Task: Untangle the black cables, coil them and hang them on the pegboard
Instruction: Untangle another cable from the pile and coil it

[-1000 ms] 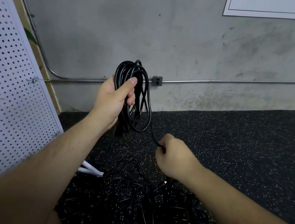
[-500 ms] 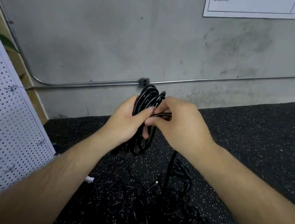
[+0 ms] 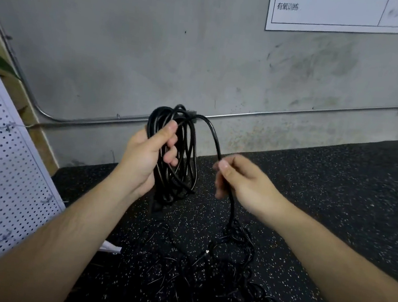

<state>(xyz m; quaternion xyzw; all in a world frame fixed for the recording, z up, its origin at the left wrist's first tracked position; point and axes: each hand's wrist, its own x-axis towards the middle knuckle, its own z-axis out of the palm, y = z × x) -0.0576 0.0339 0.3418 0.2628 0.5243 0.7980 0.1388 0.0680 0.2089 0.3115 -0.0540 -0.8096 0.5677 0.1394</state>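
My left hand [image 3: 146, 159] grips the coil [image 3: 184, 149] up off the floor [image 3: 338, 193], right hand [image 3: 244, 179] pinches its loose run [image 3: 216, 138] down to the tangle [image 3: 223, 274] below; a snag there could yank loops out of my grip.

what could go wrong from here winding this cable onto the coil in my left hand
1. The strand pinched by the right hand runs down into the tangled pile on the floor. Pulling the next loop may drag a snarl up or tighten it.
2. The left hand holds the coil of many loops at one side only, so loops could slip out and spill as more are added.
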